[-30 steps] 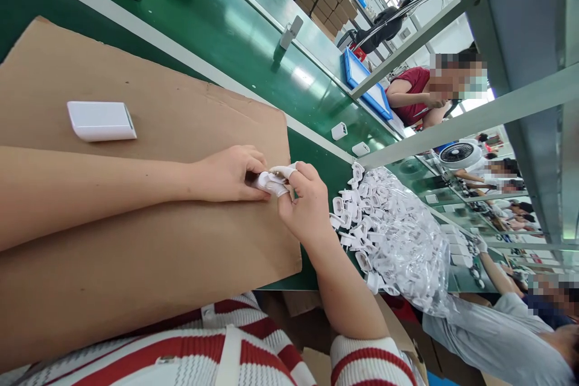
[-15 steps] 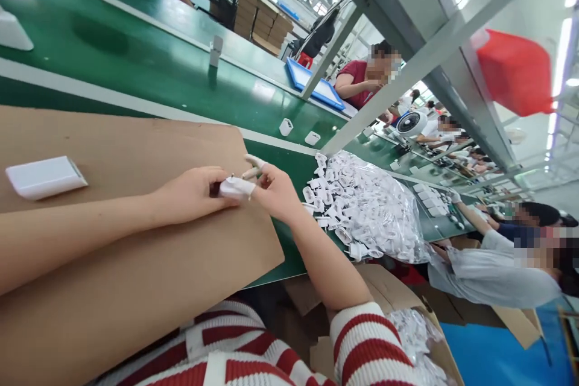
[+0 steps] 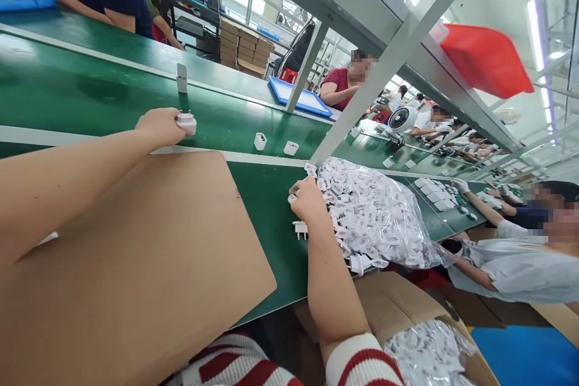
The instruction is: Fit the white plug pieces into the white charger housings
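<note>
My left hand (image 3: pixel 158 126) is closed on a white plug adapter (image 3: pixel 187 123), holding it over the green belt (image 3: pixel 113 93) with its pins pointing up. At the near edge of a heap of white plug parts (image 3: pixel 375 214), partly under clear plastic, is my right hand (image 3: pixel 310 199). Its fingers are curled together. Something white shows at their tips; I cannot tell a plug part from a finger cover. A loose plug part (image 3: pixel 300 228) with pins lies just below that hand. A brown cardboard sheet (image 3: pixel 181 253) covers the bench below my left arm.
Two white adapter housings (image 3: pixel 260 141) sit on the belt, and another white piece (image 3: pixel 181 78) stands farther back. A grey metal post (image 3: pixel 357 96) rises behind the heap. An open carton (image 3: pixel 389 301) with bagged parts is below right. Co-workers sit along the line.
My hands have come apart. The left has carried the plug adapter forward and left to above the belt; the right has moved rightward to the heap. The view has shifted.
</note>
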Available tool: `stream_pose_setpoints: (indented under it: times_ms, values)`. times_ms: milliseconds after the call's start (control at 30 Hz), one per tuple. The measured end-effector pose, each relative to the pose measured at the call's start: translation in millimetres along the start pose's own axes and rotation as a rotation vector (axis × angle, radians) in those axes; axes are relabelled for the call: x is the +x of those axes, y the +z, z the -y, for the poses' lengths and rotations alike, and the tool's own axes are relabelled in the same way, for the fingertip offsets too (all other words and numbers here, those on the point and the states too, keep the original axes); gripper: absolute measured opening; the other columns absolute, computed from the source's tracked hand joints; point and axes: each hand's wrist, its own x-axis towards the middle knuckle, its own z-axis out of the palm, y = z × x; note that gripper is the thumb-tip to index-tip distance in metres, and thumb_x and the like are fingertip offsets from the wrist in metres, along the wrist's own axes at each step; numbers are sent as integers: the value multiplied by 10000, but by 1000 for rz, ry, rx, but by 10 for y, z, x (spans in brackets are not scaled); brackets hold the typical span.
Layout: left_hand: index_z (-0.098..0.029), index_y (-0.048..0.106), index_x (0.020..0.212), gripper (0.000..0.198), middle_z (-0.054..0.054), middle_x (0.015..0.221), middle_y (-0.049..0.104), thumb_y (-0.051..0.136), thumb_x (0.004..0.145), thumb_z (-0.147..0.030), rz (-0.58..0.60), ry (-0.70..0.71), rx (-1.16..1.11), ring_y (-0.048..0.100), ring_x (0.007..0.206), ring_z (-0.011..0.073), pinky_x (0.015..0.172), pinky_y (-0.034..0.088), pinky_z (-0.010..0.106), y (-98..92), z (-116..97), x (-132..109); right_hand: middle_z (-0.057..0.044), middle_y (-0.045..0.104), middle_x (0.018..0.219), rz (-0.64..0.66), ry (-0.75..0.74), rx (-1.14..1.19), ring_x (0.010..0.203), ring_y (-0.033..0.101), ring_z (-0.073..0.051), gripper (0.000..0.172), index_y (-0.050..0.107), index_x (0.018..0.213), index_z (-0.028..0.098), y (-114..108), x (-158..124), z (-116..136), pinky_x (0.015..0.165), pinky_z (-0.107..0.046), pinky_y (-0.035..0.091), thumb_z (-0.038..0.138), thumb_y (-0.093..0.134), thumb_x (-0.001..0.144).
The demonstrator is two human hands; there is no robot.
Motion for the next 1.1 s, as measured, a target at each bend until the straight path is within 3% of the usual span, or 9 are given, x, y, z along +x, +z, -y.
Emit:
stream_pose_setpoints:
  times_ms: [167,300,433,533,667,733,833,933,1100]
  values:
    - [-1,439,1400,914,102,1232,590,456,902,-767,-46,-130,40,440,1205,229,1062,350,381,92,21,191,-79,622,1069,-58,-174,271,930,644,-221,135,636,881,210,75,-11,149,822,-367,520,124,622,779]
    - [-101,354,1509,769,98,1500,441,369,991,-669,-238,-23,34,281,1394,250,1190,224,464,373,-193,454,-17,676,946,-22,-268,456,958,640,-223,135,562,786,233,85,-113,328,842,-370,502,275,690,774]
    - [-119,313,1585,897,136,1649,292,630,875,-565,-61,193,118,228,1495,360,1223,228,488,858,-548,739,25,645,876,72,-244,661,769,642,-154,179,532,796,231,176,-125,449,738,-308,520,271,693,728]
    - [-126,360,1581,1032,175,1585,407,734,763,-632,65,112,23,354,1453,385,1193,320,453,1150,-755,864,53,629,862,171,-180,977,687,634,-112,275,579,954,239,249,-72,488,692,-270,543,317,723,733]
    - [-150,553,1448,733,178,1441,549,675,842,-544,90,37,-93,529,1315,334,1133,413,425,1239,-812,861,38,672,909,296,-99,1389,776,696,-126,483,640,1108,233,220,-15,479,819,-312,608,361,827,681]
    - [-148,549,1451,652,177,1444,544,628,884,-459,68,69,-105,540,1308,314,1125,425,412,1160,-773,767,5,713,969,358,-84,1524,869,731,-158,461,665,1042,217,163,-22,462,856,-325,623,393,867,667]
    - [-146,508,1485,632,157,1454,545,573,899,-374,60,118,-123,544,1315,279,1137,416,364,951,-710,458,-12,746,1020,433,-93,1580,929,743,-172,483,675,1025,228,94,-60,442,767,-265,635,420,909,648]
    - [-169,498,1485,639,111,1432,581,555,875,-349,142,133,-215,600,1234,256,1095,458,332,721,-667,-66,-23,759,1030,499,-94,1550,849,734,-143,492,691,999,223,91,-91,443,652,-207,613,471,917,639]
    - [-194,526,1446,567,98,1463,558,442,922,-394,297,265,-265,522,1332,281,1172,392,412,484,-553,-1085,36,670,659,376,-14,1442,508,555,-69,428,705,854,190,154,-137,490,548,-221,565,463,924,607]
